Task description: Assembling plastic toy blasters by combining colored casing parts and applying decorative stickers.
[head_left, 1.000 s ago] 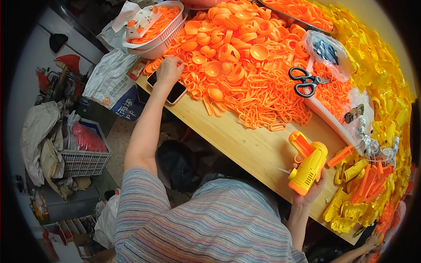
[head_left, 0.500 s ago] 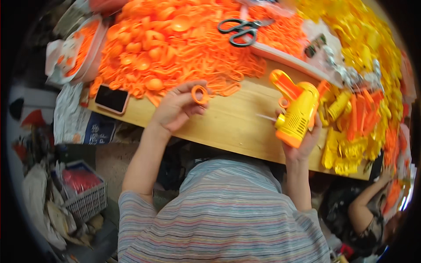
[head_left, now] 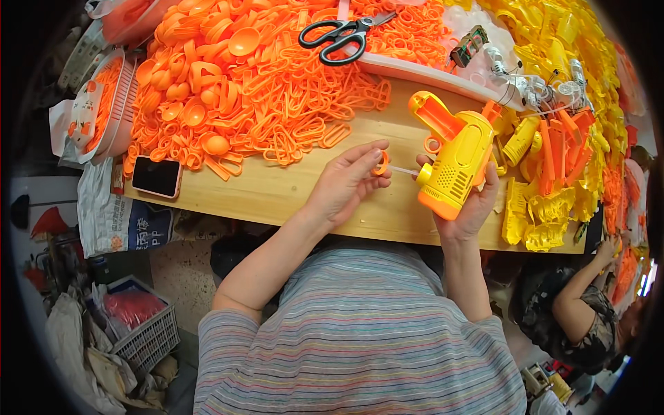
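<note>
- The left hand [head_left: 351,181] pinches a small orange ring [head_left: 380,164] between thumb and fingertips, just above the front of the worktop [head_left: 270,200].
- The right hand [head_left: 476,209] wraps the yellow and orange toy body [head_left: 462,162] from beneath and its right side; most of the fingers are hidden behind it.
- A thin white rod [head_left: 403,170] sticks out of the toy body toward the ring; whether the two touch, I cannot tell.
- The toy body looks like hollow moulded plastic, so probably light, stiff and a little slick; its rounded barrel seems the surest place to hold.
- The ring appears light and firm, best taken by its rim; the rod, being thin, likely bends under a sideways push.
- The worktop is pale, smooth wood, with a heap of orange parts [head_left: 277,97] on the far left and yellow parts [head_left: 539,214] at the right.
- Black-handled scissors [head_left: 344,41] lie beyond on the orange pieces; a phone [head_left: 157,177] rests near the left end.
- Below left on the floor stands a grey crate [head_left: 149,342]; at the far right a co-worker [head_left: 574,311] sits by more parts.
</note>
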Motion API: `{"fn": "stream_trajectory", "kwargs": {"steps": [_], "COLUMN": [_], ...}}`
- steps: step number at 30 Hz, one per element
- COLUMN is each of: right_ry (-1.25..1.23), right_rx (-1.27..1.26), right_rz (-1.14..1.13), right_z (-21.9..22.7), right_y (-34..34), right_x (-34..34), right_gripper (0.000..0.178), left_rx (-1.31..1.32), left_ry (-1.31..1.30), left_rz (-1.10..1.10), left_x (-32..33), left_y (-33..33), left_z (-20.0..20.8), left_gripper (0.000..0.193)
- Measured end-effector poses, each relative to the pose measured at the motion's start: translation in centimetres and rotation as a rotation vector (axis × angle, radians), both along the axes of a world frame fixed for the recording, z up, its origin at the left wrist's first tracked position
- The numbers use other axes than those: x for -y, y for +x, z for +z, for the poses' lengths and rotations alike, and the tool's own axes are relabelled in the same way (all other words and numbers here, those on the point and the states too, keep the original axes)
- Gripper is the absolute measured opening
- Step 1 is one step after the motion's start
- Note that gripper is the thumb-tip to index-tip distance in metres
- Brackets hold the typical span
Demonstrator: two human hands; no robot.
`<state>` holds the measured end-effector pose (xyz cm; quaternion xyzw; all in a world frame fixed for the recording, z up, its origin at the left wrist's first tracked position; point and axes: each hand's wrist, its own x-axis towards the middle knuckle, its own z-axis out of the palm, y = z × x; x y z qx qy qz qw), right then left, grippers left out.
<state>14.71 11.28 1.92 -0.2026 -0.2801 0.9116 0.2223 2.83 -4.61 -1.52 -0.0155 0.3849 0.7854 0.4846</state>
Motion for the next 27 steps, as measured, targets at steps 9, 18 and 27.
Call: {"fn": "stream_trajectory", "kwargs": {"steps": [9,18,27], "right_ry": [0.165,0.117,0.279], "right_rx": [0.030,-0.036,-0.008], "right_rz": [0.077,0.064,0.021], "right_z": [-2.5,-1.1,-0.8], "right_y": [-0.8,-2.5,-3.0], "right_x": [1.3,2.7,3.2], "right_gripper": [0.072,0.061,0.055], "left_rx": [-0.041,-0.417,-0.839], "left_ry": [0.077,-0.017,0.113], "left_rz": [0.107,0.082,0.116], "left_x": [-1.4,-1.3,-1.0], "left_y": [1.7,3.8,4.9], "left_z": [1.6,0.7,1.4], "left_gripper": [0.036,0.042,0.078]}}
